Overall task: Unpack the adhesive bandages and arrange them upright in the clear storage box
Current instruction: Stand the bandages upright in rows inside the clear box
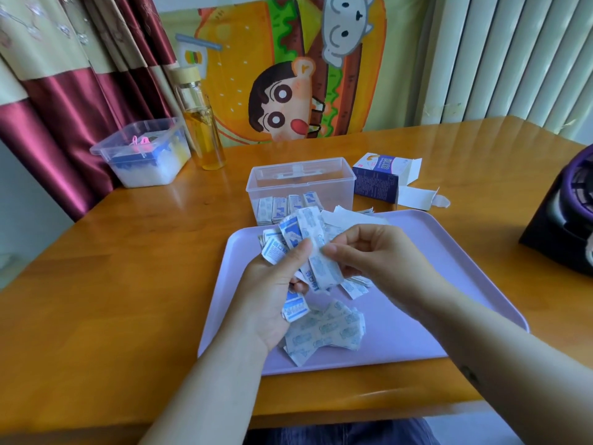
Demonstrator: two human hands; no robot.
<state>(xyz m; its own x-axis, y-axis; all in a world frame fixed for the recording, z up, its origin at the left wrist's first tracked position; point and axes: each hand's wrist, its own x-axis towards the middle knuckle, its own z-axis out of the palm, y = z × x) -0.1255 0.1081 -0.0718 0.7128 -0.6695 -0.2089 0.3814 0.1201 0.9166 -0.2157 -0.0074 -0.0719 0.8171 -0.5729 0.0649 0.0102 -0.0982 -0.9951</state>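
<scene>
Our left hand (272,293) clutching a fan of wrapped bandages (290,234), our right hand (369,252) pinching one strip (323,272), both raised above the lilac tray (442,248)

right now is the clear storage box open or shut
Open: no lid covers the clear storage box, and bandages stand upright inside.

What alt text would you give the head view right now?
Both hands hold wrapped adhesive bandages over a lilac tray: the left hand grips a bunch, the right hand pinches one strip. Loose bandages lie on the tray, and a few stand upright in the clear storage box behind it.
</scene>
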